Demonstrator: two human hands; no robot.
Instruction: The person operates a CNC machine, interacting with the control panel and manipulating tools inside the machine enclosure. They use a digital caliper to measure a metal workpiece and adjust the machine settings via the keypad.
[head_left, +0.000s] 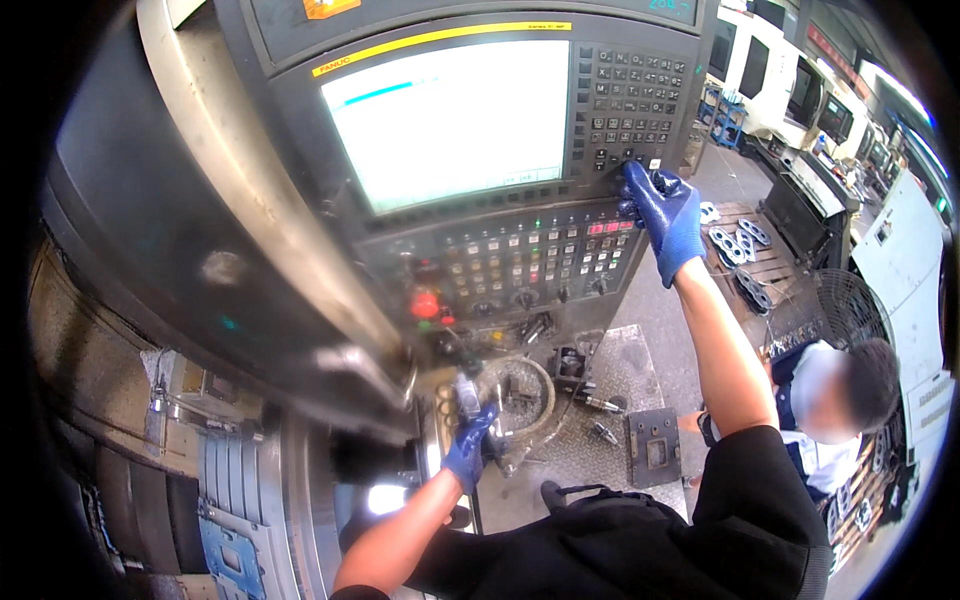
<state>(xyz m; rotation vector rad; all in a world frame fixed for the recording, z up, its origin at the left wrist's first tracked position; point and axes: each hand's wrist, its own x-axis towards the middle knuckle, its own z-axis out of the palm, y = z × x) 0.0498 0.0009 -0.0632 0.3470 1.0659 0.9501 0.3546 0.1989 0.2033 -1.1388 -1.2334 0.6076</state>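
Observation:
My right hand [668, 212], in a blue glove, is raised to the machine's control panel [400, 222]. Its fingers are mostly curled, and a fingertip touches the lower keys of the keypad [634, 95], beside the bright screen [450, 120]. Nothing shows in that hand. Lower down, my left hand [470, 450], also gloved in blue, is closed by a greyish, narrow object [467, 396] that I cannot identify. It is close to a round ring-shaped part [548, 395] on the metal worktop [560, 470]. Below the screen are rows of buttons and a red emergency-stop knob [424, 304].
A square dark plate [655, 447] and several metal tool holders [604, 404] lie on the worktop. Another person [815, 400] is close on my right. Metal parts [735, 245] rest on a wooden pallet behind. At left, the machine's interior holds a blue fixture [232, 555].

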